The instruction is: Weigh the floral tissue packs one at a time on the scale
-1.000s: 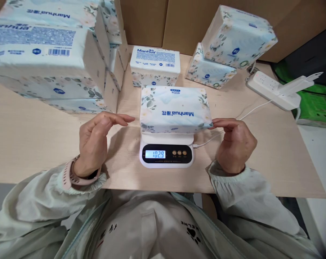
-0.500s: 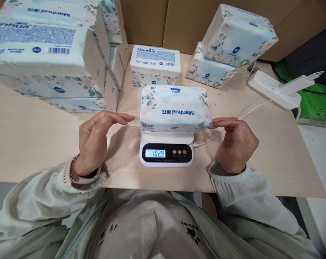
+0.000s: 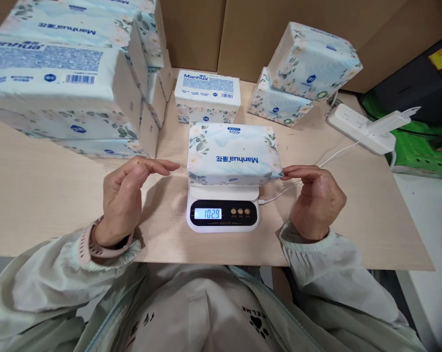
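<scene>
A floral pack of tissues (image 3: 235,149) lies flat on a white digital scale (image 3: 224,222), whose lit display reads 102.9. To the left of the pack is my left hand (image 3: 127,195), fingers stretched toward it with a gap between. My right hand (image 3: 314,198) is on the other side, its fingertips at the pack's lower right corner; whether they touch it I cannot tell. Both hands hold nothing, with fingers extended. Behind the scale stands another tissue pack (image 3: 208,95) with its barcode side up.
Stacked tissue packs (image 3: 59,105) rise at the left. Two more packs (image 3: 312,63) are piled at the back right, near a white power strip (image 3: 360,127). A cable (image 3: 325,161) runs to the scale. Cardboard (image 3: 264,29) borders the table's back.
The view has shifted slightly, so everything sits a little lower and mostly further left. Hands, pack and scale keep nearly the same places relative to each other; the reading stays at 102.9.
</scene>
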`<control>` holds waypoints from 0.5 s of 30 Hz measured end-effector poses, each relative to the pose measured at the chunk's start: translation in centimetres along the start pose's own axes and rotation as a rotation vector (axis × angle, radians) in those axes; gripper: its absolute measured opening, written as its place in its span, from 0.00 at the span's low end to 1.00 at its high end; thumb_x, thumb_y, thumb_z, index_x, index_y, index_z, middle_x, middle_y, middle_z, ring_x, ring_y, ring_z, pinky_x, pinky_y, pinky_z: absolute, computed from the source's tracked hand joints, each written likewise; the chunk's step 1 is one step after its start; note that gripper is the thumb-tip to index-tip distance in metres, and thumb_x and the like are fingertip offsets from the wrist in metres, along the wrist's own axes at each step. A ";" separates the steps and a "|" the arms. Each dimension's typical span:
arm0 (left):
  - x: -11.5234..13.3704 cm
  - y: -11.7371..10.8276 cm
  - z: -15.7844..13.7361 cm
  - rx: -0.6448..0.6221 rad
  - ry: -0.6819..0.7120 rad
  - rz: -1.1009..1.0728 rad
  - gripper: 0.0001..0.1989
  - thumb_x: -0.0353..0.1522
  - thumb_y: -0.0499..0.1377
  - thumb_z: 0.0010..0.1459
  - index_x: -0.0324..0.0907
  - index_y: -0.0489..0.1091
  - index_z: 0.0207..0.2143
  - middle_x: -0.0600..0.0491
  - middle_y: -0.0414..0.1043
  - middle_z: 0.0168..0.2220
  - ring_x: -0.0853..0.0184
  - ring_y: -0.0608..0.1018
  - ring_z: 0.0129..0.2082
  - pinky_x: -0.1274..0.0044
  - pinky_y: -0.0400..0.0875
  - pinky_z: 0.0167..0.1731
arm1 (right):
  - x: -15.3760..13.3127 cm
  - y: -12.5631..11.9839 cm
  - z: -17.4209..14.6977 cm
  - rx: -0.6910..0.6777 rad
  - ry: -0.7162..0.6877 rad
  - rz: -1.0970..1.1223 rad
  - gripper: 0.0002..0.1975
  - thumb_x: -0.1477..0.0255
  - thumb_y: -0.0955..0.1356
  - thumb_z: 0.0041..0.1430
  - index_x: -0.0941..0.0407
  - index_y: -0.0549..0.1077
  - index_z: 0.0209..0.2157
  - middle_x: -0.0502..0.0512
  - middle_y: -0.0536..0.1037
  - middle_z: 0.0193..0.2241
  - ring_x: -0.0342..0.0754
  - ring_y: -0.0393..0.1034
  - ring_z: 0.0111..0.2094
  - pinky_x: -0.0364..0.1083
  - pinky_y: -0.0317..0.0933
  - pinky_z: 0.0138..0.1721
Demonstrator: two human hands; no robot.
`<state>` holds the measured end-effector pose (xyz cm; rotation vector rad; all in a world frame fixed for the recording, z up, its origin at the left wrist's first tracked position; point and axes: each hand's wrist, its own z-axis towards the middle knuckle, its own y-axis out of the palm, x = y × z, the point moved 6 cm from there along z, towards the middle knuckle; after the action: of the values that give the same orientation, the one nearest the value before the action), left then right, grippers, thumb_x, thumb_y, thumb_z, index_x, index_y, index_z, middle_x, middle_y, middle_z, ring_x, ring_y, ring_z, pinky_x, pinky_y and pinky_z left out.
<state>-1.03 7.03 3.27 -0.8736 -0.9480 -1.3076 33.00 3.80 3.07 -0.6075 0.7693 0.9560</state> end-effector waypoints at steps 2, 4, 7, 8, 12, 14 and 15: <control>0.0 0.0 0.0 0.003 -0.007 -0.006 0.15 0.42 0.63 0.71 0.49 0.86 0.33 0.52 0.88 0.38 0.54 0.89 0.44 0.59 0.84 0.54 | 0.1 0.0 0.0 0.005 0.008 -0.005 0.18 0.59 0.67 0.75 0.50 0.83 0.35 0.54 0.85 0.33 0.55 0.83 0.38 0.59 0.75 0.43; 0.1 0.1 0.1 0.007 -0.011 -0.014 0.16 0.42 0.63 0.71 0.48 0.86 0.33 0.51 0.88 0.37 0.54 0.89 0.44 0.60 0.84 0.54 | 0.2 -0.1 -0.1 0.007 0.012 -0.003 0.17 0.59 0.67 0.75 0.50 0.83 0.35 0.54 0.85 0.34 0.55 0.83 0.39 0.58 0.75 0.44; 0.2 0.1 0.0 0.010 0.005 -0.029 0.14 0.41 0.64 0.71 0.50 0.87 0.34 0.52 0.88 0.37 0.55 0.89 0.43 0.61 0.84 0.54 | 0.5 -0.3 -0.1 -0.007 0.043 0.007 0.15 0.59 0.68 0.74 0.49 0.85 0.39 0.53 0.86 0.35 0.54 0.82 0.39 0.57 0.75 0.46; 0.1 0.1 -0.1 0.011 0.008 -0.036 0.14 0.40 0.64 0.71 0.51 0.88 0.35 0.53 0.88 0.38 0.55 0.89 0.44 0.61 0.84 0.55 | 0.6 -0.3 -0.1 -0.021 0.063 0.003 0.15 0.59 0.68 0.74 0.49 0.85 0.40 0.53 0.87 0.36 0.54 0.82 0.40 0.58 0.75 0.48; -1.1 0.1 -0.3 -0.077 -0.075 -0.015 0.16 0.44 0.60 0.75 0.52 0.88 0.49 0.53 0.87 0.53 0.54 0.86 0.59 0.57 0.76 0.70 | 1.7 0.7 -0.5 -0.184 0.123 0.003 0.20 0.54 0.66 0.76 0.49 0.83 0.55 0.55 0.88 0.51 0.56 0.83 0.53 0.60 0.76 0.59; -1.8 0.8 0.0 -0.208 -0.146 -0.015 0.21 0.48 0.58 0.76 0.51 0.85 0.57 0.51 0.82 0.61 0.51 0.79 0.68 0.53 0.68 0.75 | 2.3 1.9 -0.9 -0.320 0.136 0.026 0.24 0.52 0.66 0.75 0.47 0.77 0.64 0.56 0.82 0.63 0.56 0.78 0.64 0.60 0.74 0.66; -1.8 1.5 0.4 -0.287 -0.164 -0.023 0.23 0.49 0.58 0.76 0.50 0.83 0.60 0.50 0.79 0.65 0.51 0.76 0.71 0.52 0.65 0.77 | 2.5 2.4 -1.0 -0.379 0.137 0.033 0.28 0.51 0.67 0.74 0.47 0.74 0.68 0.56 0.79 0.68 0.56 0.74 0.69 0.60 0.71 0.69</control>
<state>0.43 8.15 1.72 -1.2089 -0.9121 -1.4303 31.45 5.33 0.16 -1.0007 0.7245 1.1088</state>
